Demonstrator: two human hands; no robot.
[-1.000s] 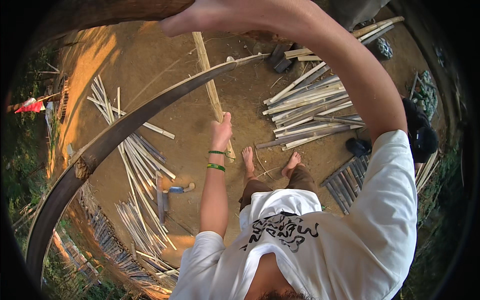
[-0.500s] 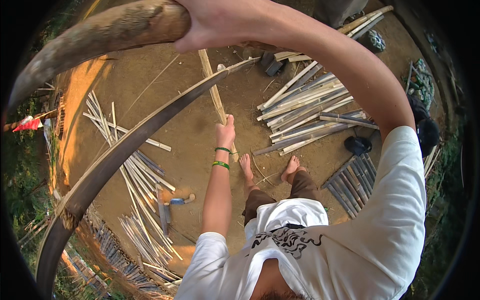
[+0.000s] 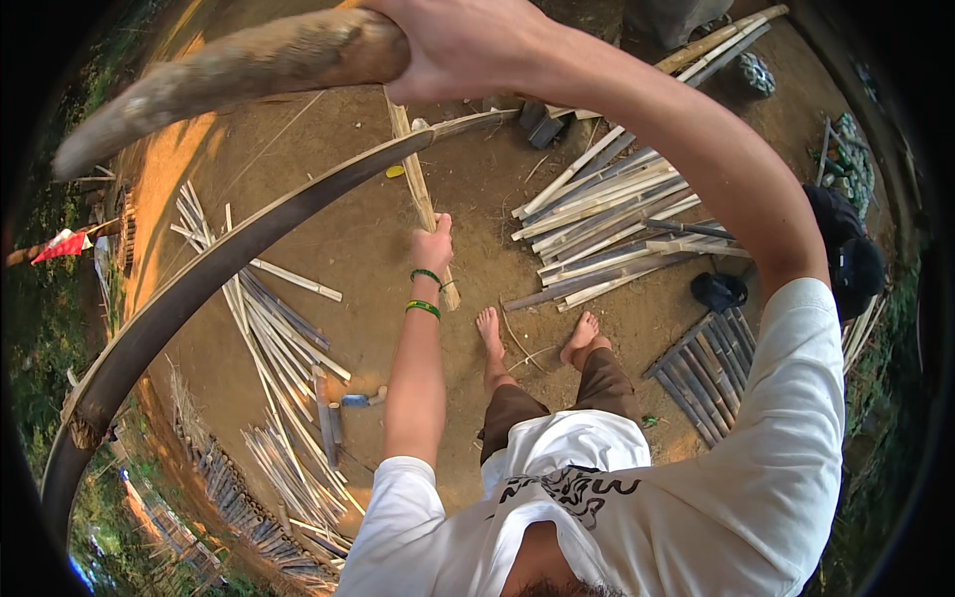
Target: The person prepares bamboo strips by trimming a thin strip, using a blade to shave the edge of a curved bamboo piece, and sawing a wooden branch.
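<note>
My left hand point(image 3: 434, 239), with green bands on its wrist, is closed around a pale, rough wooden stick point(image 3: 422, 189) that slants over the ground. My right arm arches across the top, and my right hand point(image 3: 463, 45) grips a thick, bark-covered piece of wood point(image 3: 249, 62) jutting to the left. Below that wood, a long dark strip of split bamboo point(image 3: 234, 239) sweeps from the lower left to the upper middle. It crosses the stick above my left hand; whether they touch is unclear.
Split bamboo strips lie in a left pile point(image 3: 288, 328) and a right pile point(image 3: 607, 214). A blade with a wooden handle point(image 3: 363, 398) rests beside the left pile. Bamboo slats point(image 3: 704, 378) lie near my bare feet point(image 3: 580, 338). A dark cap point(image 3: 858, 271) is at far right.
My left hand has shifted left and slightly up with the stick. The thick wood has moved right, its far end drawing in from the left. The dark bamboo strip sits farther left.
</note>
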